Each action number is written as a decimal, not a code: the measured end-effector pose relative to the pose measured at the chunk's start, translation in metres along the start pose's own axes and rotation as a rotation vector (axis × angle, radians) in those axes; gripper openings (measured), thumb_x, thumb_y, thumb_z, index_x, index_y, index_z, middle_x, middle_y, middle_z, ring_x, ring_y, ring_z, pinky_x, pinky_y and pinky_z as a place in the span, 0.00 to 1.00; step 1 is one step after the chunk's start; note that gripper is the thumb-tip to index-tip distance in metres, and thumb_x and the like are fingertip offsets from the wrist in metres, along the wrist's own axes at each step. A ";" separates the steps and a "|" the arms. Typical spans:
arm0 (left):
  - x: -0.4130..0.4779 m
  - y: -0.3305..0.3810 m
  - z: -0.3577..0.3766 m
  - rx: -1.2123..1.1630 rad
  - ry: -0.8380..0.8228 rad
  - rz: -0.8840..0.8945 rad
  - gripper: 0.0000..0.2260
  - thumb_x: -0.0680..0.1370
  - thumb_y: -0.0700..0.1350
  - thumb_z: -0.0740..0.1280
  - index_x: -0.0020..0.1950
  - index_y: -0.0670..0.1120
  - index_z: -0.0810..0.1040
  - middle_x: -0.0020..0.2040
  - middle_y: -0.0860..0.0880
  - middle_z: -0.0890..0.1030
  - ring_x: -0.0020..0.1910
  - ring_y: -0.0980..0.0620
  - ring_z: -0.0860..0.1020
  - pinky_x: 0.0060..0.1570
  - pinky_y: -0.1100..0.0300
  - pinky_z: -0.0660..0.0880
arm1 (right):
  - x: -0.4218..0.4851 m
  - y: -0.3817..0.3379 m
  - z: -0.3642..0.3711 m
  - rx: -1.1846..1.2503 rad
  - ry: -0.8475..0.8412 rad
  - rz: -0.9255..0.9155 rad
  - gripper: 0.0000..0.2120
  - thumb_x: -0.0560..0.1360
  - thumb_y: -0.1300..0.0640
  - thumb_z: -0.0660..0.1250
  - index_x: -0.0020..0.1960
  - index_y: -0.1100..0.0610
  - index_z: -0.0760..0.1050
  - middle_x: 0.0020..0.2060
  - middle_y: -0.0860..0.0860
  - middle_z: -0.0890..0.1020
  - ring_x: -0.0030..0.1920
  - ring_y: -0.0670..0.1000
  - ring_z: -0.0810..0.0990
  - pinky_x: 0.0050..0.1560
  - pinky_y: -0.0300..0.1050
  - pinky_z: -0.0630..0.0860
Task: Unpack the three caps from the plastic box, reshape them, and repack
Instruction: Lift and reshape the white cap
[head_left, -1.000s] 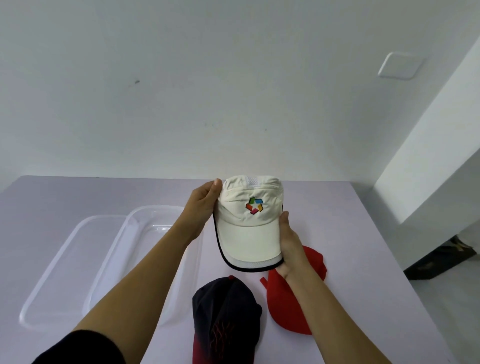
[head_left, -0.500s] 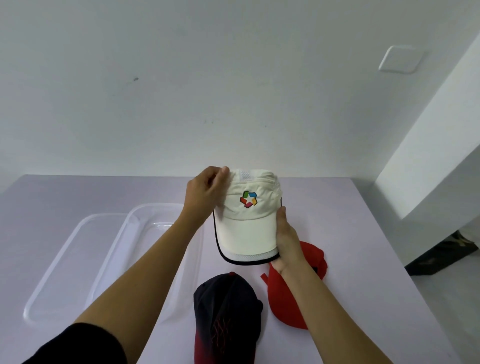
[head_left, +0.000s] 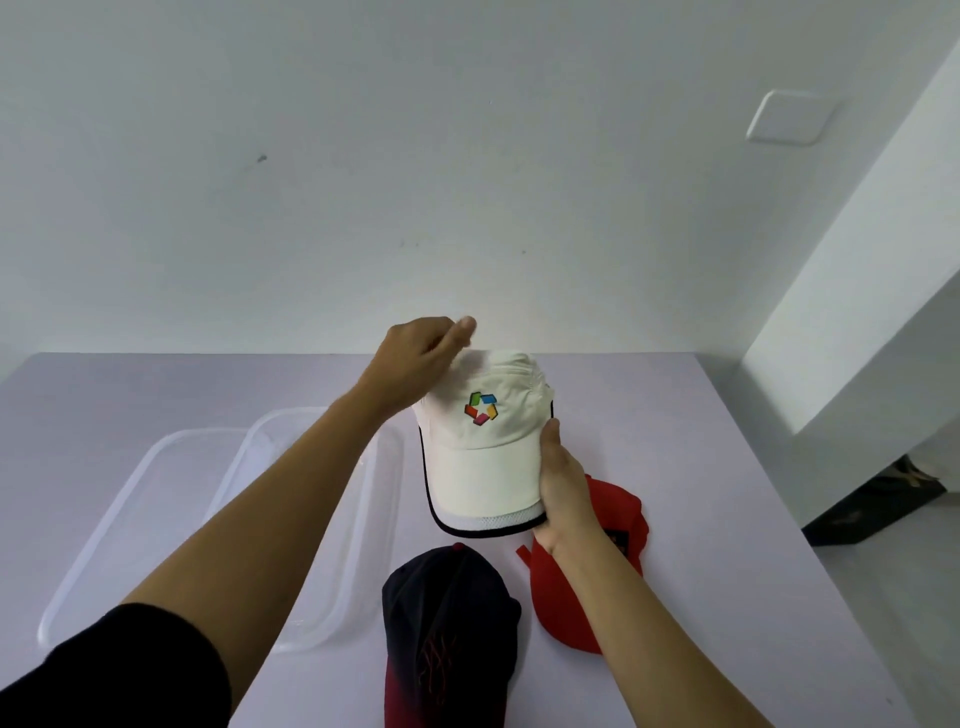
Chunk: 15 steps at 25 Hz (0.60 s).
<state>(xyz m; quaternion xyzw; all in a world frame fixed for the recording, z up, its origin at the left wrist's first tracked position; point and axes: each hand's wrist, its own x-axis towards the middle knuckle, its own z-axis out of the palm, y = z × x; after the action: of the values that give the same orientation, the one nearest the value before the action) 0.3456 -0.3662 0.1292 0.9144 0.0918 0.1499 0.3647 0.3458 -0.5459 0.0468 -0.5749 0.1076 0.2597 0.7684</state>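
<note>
A white cap (head_left: 480, 457) with a coloured logo and a black-edged brim hangs in the air over the table. My right hand (head_left: 563, 483) grips the right side of its brim. My left hand (head_left: 415, 361) pinches the top left of its crown, fingers blurred. Below it on the table lie a dark navy cap (head_left: 449, 618) with red stitching and a red cap (head_left: 587, 566), partly hidden by my right forearm. The clear plastic box (head_left: 384, 483) stands to the left with nothing in it that I can see.
The box's clear lid (head_left: 119, 525) lies flat left of the box. The pale purple table (head_left: 701, 467) meets a white wall at the back. Its right edge drops to the floor beside a white pillar (head_left: 857, 291).
My left hand has climbed from the left side of the crown to its top. The white cap has dropped slightly and tipped, my right hand still on the brim.
</note>
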 end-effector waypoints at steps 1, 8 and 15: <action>0.004 0.002 -0.003 0.067 -0.095 0.022 0.18 0.79 0.58 0.58 0.40 0.47 0.78 0.37 0.52 0.76 0.40 0.53 0.73 0.38 0.64 0.67 | -0.001 -0.001 0.000 0.001 -0.005 -0.003 0.25 0.77 0.38 0.56 0.57 0.57 0.76 0.50 0.55 0.84 0.48 0.56 0.84 0.37 0.45 0.81; 0.013 0.005 -0.016 0.118 -0.468 0.015 0.12 0.78 0.57 0.62 0.46 0.50 0.79 0.43 0.53 0.81 0.45 0.54 0.76 0.45 0.59 0.72 | -0.005 0.001 -0.001 -0.073 -0.014 -0.008 0.24 0.77 0.38 0.56 0.55 0.56 0.77 0.49 0.55 0.84 0.48 0.55 0.84 0.40 0.46 0.81; 0.018 0.007 -0.011 0.299 -0.234 0.104 0.12 0.79 0.57 0.59 0.49 0.50 0.73 0.33 0.50 0.74 0.38 0.49 0.72 0.38 0.56 0.69 | -0.003 -0.003 0.007 -0.061 -0.017 -0.022 0.25 0.77 0.37 0.55 0.57 0.56 0.76 0.50 0.55 0.84 0.49 0.57 0.83 0.47 0.52 0.81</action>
<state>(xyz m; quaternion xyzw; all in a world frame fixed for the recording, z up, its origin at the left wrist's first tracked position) 0.3594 -0.3591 0.1449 0.9730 0.0225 0.0459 0.2249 0.3438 -0.5410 0.0533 -0.5972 0.0870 0.2593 0.7540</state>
